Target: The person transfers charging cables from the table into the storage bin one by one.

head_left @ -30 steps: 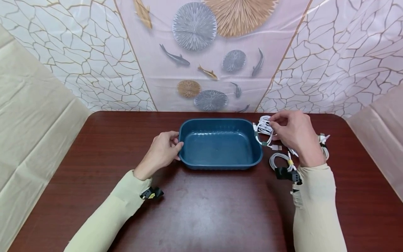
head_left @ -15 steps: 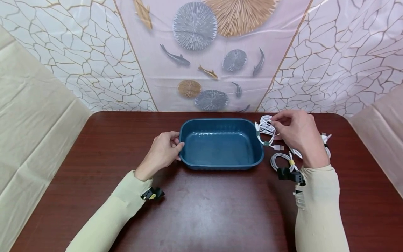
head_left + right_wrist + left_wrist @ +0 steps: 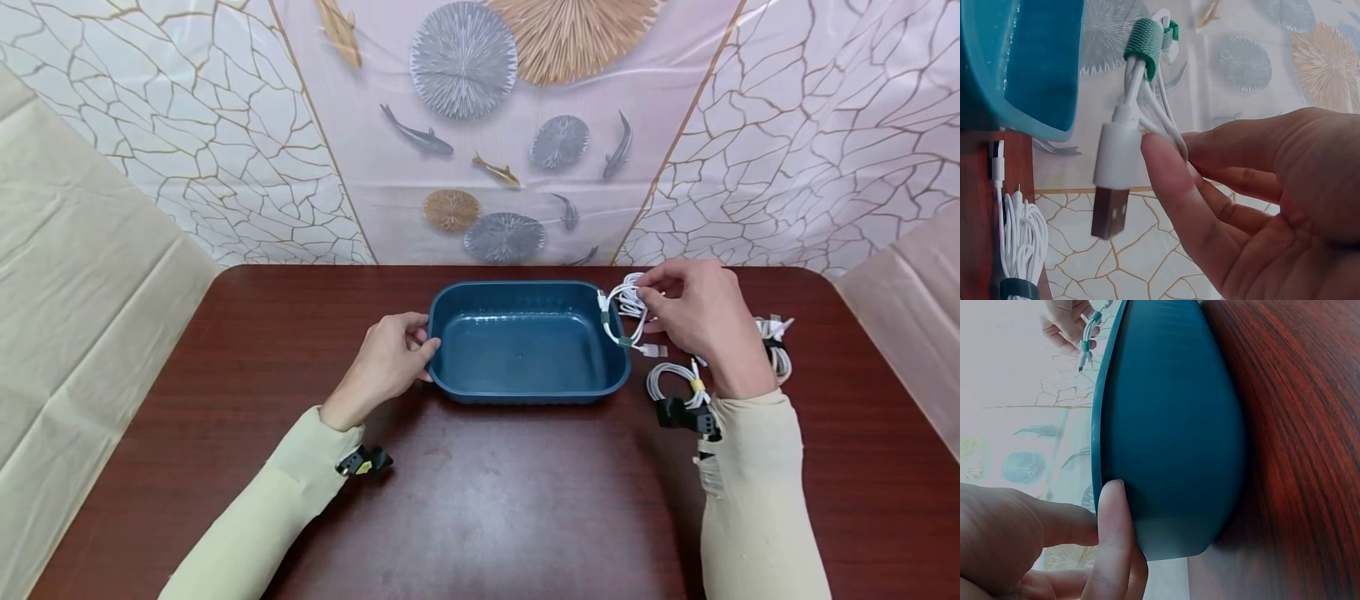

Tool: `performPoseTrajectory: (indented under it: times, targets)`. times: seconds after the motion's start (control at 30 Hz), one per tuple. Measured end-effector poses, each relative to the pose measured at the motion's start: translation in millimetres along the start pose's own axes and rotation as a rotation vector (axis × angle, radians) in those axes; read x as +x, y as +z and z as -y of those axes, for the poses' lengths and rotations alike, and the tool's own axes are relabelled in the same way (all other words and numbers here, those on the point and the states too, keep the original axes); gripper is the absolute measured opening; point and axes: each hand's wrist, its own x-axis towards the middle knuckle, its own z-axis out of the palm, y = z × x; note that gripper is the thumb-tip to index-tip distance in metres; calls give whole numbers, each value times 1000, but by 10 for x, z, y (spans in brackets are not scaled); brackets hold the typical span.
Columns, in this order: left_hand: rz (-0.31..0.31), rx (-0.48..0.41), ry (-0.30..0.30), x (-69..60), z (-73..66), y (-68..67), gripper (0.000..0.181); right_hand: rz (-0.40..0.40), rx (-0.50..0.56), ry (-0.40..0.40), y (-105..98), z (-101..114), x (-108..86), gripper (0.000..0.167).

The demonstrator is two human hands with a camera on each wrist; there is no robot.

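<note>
A dark blue plastic basin (image 3: 517,358) stands on the table. My left hand (image 3: 386,354) pinches its left rim between thumb and fingers; the left wrist view shows a finger lying along the basin's outer side. Between thumb and fingertips my right hand (image 3: 701,321) holds a coiled white USB cable (image 3: 1116,153) by its loop. Two green ties bind this coil, and its USB-A plug hangs down. In the head view the coil is at the basin's right rim, partly overlapping it; whether it touches cannot be told.
More coiled cables lie right of the basin: a white one (image 3: 632,283) behind the held coil, a pale one with a yellow tie (image 3: 671,383), and one with a black tie (image 3: 777,350) beyond my right wrist. A patterned cloth (image 3: 487,183) backs the brown table (image 3: 480,500).
My right hand and the held cable have shifted slightly left, so the coil overlaps the basin's right rim more. My left hand stays on the basin.
</note>
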Motion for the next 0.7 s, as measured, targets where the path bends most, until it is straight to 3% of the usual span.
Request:
performPoseTrajectory:
  times: [0.27,0.7]
  targets:
    - [-3,2,-6,-5,-10,-4,40,19,-32,14,32,32,21,26]
    - [-5,-10,9,7,5,8,39,-4,-68,-55,61,53,25,23]
